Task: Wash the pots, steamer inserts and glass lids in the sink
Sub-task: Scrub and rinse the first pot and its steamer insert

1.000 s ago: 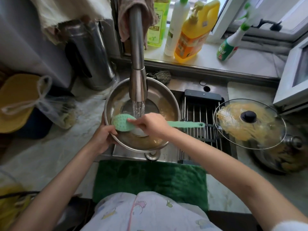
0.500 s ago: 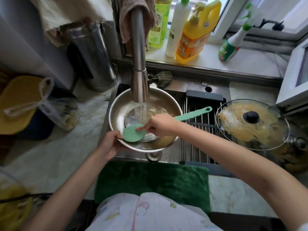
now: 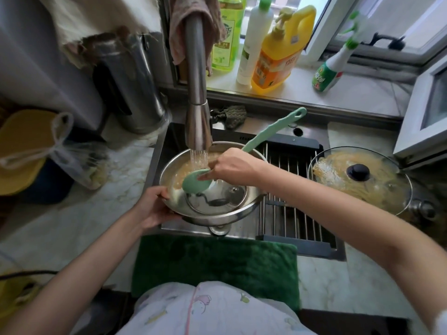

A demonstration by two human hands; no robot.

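Note:
A steel pot [image 3: 244, 209] is held tilted over the sink under the running tap [image 3: 197, 97]. My left hand [image 3: 153, 206] grips its left rim. My right hand [image 3: 232, 168] holds a green long-handled brush [image 3: 271, 128], whose round head [image 3: 196, 183] presses against the far inner wall, which carries brown residue. The pot's flat bottom shines clean. At the right a glass lid [image 3: 362, 187] with a black knob, smeared with yellow residue, rests on another steel pot [image 3: 424, 209].
A drying rack [image 3: 290, 221] spans the right half of the sink. A green mat [image 3: 215, 264] lies along the front edge. Detergent bottles [image 3: 275, 49] stand on the windowsill. A steel kettle [image 3: 130, 85] and a plastic bag [image 3: 79, 163] sit at the left.
The pot has tilted and shifted toward me. The brush head moved from the near left rim to the far inner wall, and its handle swung up toward the window.

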